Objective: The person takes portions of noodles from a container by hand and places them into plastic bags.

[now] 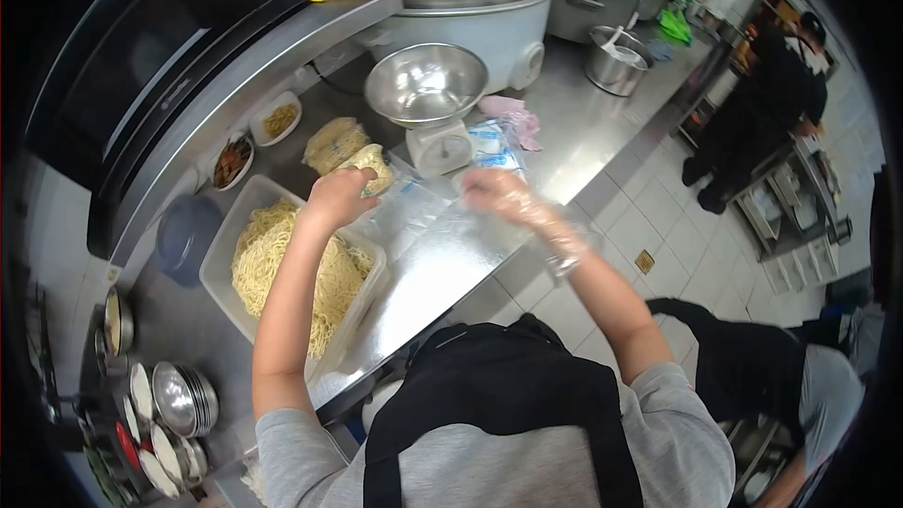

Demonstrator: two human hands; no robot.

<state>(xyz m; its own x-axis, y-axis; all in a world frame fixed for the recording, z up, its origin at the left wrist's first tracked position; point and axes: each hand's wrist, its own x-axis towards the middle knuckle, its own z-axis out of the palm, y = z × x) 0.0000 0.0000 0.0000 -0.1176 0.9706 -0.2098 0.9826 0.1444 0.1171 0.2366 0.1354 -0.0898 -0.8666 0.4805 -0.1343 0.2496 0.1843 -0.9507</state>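
The left hand [340,196] grips bagged noodles [374,166]; better to press softly. Right hand [497,194] blurs; its grip I cannot tell.

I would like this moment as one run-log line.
left hand: at noodle bag, grip unclear | right hand: gloved, blurred, near scale | bowl: on scale | noodles: in tub

Bench [588,139]: 1 tub [216,265] w/ noodles [340,287]; s/s bowl [428,85] atop scale [440,150]; L hand [340,199] at noodle bag [373,166]; R hand [499,196] gloved.
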